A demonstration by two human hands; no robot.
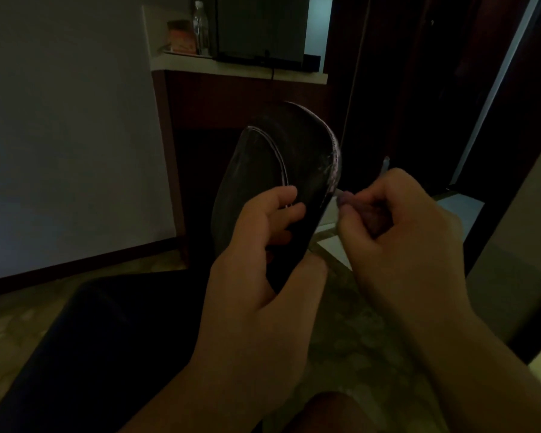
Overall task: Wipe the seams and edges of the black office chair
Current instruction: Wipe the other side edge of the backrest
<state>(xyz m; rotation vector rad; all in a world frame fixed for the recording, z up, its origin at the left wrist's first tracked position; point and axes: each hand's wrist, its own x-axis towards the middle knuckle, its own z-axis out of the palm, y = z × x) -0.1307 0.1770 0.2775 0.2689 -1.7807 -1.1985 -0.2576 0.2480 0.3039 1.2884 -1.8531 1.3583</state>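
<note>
Dim hotel-like room, dark screen point(260, 26) on wall counter point(238, 68), water bottle point(200, 26)

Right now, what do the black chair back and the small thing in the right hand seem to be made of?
The chair back looks like black leather or imitation leather: smooth, with a faint sheen, pale piping and a worn, scuffed edge. The left hand grips it. The small purplish wad pinched by the right hand looks soft, perhaps cloth or tissue; the dim light leaves that open.
</note>
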